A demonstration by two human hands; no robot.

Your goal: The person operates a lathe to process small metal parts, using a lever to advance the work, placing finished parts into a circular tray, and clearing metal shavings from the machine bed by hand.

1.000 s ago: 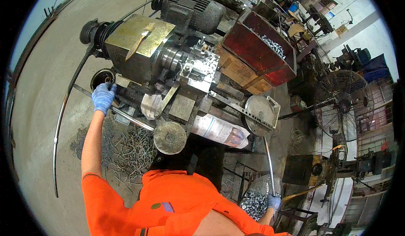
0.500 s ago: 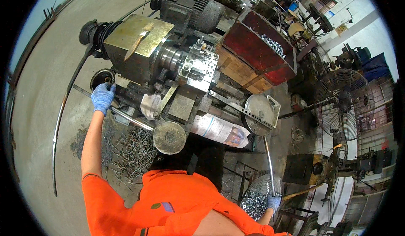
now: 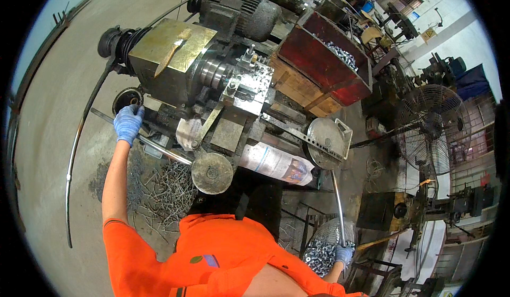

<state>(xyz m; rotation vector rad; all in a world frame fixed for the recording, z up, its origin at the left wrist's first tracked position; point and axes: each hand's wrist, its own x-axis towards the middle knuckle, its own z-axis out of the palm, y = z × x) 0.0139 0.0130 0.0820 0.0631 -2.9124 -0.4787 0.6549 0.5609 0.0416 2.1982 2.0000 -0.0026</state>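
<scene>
My left hand (image 3: 129, 124), in a blue glove, is at the near rim of a round black-rimmed cup (image 3: 120, 104) on the left side of the lathe. Its fingers are curled, and what lies in them is hidden. A long steel rod (image 3: 170, 153) passes by this hand and runs to a round metal disc (image 3: 212, 173). At the lower right, my right hand (image 3: 344, 254), also gloved in blue, is wrapped round the lower end of a shiny lever bar (image 3: 338, 204). The bar slants up to a larger round plate (image 3: 325, 143). Above stand the bright spindle (image 3: 214, 73) and metal-flecked tool block (image 3: 247, 87).
A red bin (image 3: 324, 58) with small metal parts rests on a wooden crate (image 3: 300, 87). Below my right side, a mesh basket (image 3: 340, 230) holds shiny nut-like parts. Metal shavings (image 3: 167, 196) cover the floor at left. A large fan (image 3: 433, 127) stands at right; a brush (image 3: 167, 61) lies on the headstock.
The view has shifted very slightly. Both hands keep almost the same places, and the lever bar at right stays at about the same slant.
</scene>
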